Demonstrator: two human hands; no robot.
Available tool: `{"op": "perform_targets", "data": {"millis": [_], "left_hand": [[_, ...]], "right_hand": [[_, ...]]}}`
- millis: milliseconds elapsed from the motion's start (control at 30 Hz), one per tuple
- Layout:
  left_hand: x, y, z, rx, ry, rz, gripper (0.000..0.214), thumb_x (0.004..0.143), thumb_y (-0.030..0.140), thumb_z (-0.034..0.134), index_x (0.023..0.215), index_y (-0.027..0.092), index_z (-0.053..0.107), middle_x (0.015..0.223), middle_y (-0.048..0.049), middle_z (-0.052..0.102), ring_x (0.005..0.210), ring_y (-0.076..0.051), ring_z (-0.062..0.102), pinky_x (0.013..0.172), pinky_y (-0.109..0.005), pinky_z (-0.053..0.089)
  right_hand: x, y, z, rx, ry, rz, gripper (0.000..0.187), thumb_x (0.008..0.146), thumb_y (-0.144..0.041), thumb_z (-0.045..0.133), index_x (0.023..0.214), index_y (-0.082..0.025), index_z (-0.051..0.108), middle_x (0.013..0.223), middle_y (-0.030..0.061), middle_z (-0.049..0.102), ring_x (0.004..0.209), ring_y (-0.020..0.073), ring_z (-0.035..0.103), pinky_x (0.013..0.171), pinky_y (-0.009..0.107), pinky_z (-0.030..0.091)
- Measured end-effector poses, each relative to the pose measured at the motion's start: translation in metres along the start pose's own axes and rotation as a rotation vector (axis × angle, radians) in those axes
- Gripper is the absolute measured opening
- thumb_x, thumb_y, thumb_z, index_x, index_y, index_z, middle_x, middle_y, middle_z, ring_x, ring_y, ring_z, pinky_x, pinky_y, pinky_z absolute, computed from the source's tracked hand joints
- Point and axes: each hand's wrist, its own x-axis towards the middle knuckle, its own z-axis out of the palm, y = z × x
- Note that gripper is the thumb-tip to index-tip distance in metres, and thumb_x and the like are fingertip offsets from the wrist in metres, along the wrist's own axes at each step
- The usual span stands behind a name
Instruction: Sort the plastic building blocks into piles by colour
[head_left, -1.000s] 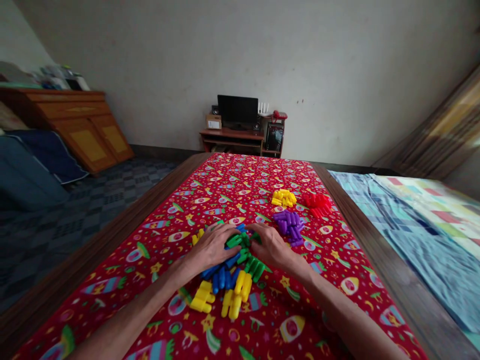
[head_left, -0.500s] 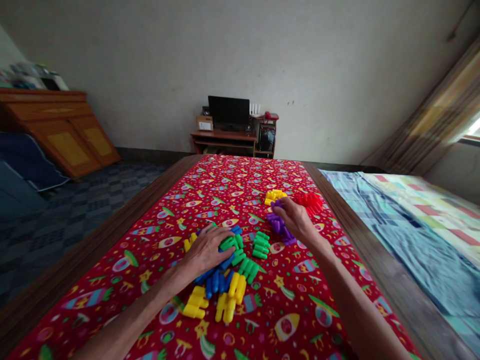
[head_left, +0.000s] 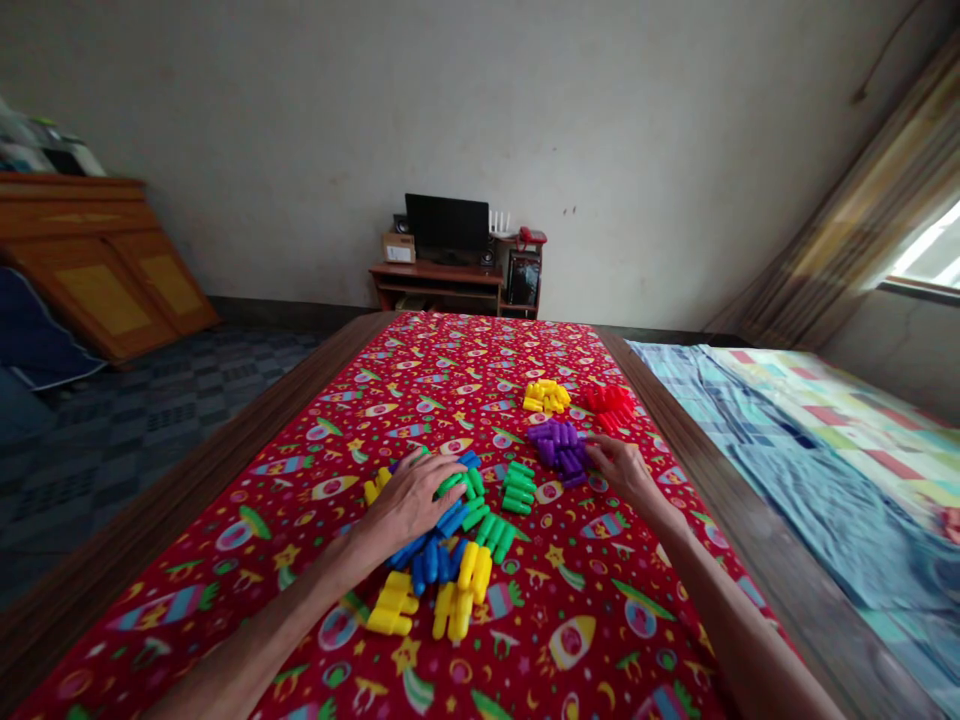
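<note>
My left hand lies flat with fingers spread on a mixed heap of plastic blocks in blue, green and yellow, near the middle of the red patterned tablecloth. A small green block group sits apart just right of the heap. My right hand rests on the cloth beside a purple block pile, fingertips touching its right edge, fingers loosely extended and holding nothing. Farther back lie a yellow pile and a red pile.
The cloth covers a long wooden table with bare dark edges on both sides. A bed with a checked blue sheet runs along the right. A wooden cabinet stands at left, a desk with a monitor against the far wall.
My right hand left the mixed heap, went over the purple pile, then drew back to its right edge. A green block group now lies apart from the heap. My left hand stayed put.
</note>
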Motion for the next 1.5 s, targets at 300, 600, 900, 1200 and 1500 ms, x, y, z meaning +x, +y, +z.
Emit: {"op": "perform_targets", "data": {"millis": [300, 600, 900, 1200, 1500], "left_hand": [[0.005, -0.02, -0.006, 0.017, 0.107, 0.012, 0.031, 0.094, 0.037, 0.045, 0.105, 0.022, 0.069, 0.113, -0.0076, 0.07, 0.111, -0.025, 0.06, 0.103, -0.045, 0.04], [-0.012, -0.051, 0.007, 0.017, 0.002, -0.106, 0.05, 0.096, 0.047, 0.036, 0.138, 0.022, 0.046, 0.137, -0.0083, 0.055, 0.129, -0.023, 0.048, 0.109, -0.041, 0.037], [0.004, -0.044, 0.001, -0.13, 0.039, -0.061, 0.05, 0.086, 0.052, 0.052, 0.123, 0.019, 0.059, 0.126, -0.0114, 0.061, 0.119, -0.026, 0.055, 0.104, -0.041, 0.043], [0.01, -0.056, -0.017, -0.304, 0.101, -0.351, 0.042, 0.075, 0.053, 0.056, 0.099, 0.019, 0.067, 0.099, -0.0075, 0.071, 0.093, -0.025, 0.065, 0.085, -0.036, 0.051], [0.008, -0.055, -0.02, -0.574, 0.189, -0.456, 0.041, 0.067, 0.054, 0.063, 0.089, 0.021, 0.054, 0.086, -0.0008, 0.063, 0.079, -0.019, 0.062, 0.071, -0.029, 0.05]], "right_hand": [[-0.01, -0.03, -0.018, -0.173, 0.22, -0.264, 0.03, 0.092, -0.03, 0.046, 0.1, -0.015, 0.07, 0.08, 0.0112, 0.072, 0.07, 0.0193, 0.067, 0.067, 0.029, 0.05], [-0.076, -0.109, 0.067, -0.187, -0.441, -0.662, 0.103, 0.065, -0.061, 0.074, 0.149, -0.023, 0.029, 0.155, 0.0247, 0.014, 0.141, 0.0463, 0.014, 0.105, 0.064, 0.03], [-0.033, -0.117, 0.095, -0.133, -0.339, -0.707, 0.066, 0.082, -0.045, 0.067, 0.138, -0.018, 0.046, 0.139, 0.0217, 0.044, 0.13, 0.0328, 0.039, 0.102, 0.049, 0.04], [-0.012, -0.125, 0.088, 0.247, -0.307, -0.352, 0.025, 0.086, -0.035, 0.063, 0.096, -0.013, 0.068, 0.069, 0.0005, 0.064, 0.058, 0.0122, 0.054, 0.056, 0.022, 0.039], [-0.004, -0.129, 0.063, 0.516, -0.485, -0.304, 0.037, 0.09, -0.048, 0.052, 0.106, -0.017, 0.066, 0.078, 0.0033, 0.069, 0.072, 0.0163, 0.062, 0.067, 0.025, 0.045]]}}
